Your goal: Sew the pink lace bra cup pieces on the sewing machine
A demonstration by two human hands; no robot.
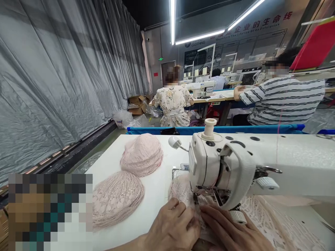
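A white sewing machine [217, 164] stands over a piece of pale pink lace [181, 186], which passes beneath its needle area. Just in front of the needle, my left hand [175, 223] is closed, its curled fingers gripping the lace's near edge. My right hand [230, 228] lies flat on the lace beside it, fingers stretched out and partly hidden under the machine head. More pink lace [274, 219] spreads out to the right, below the machine arm. On the left, two piles of rounded pink lace pieces sit on the tabletop: a far pile [142, 155] and a near pile [117, 198].
The white table [154, 205] has a blue cloth trough [146, 130] along its far edge. Beyond it, a person in a floral top [172, 104] and a person in a striped shirt [285, 99] sit at other tables. A grey curtain [65, 76] hangs left. Blurred blocks cover the lower left.
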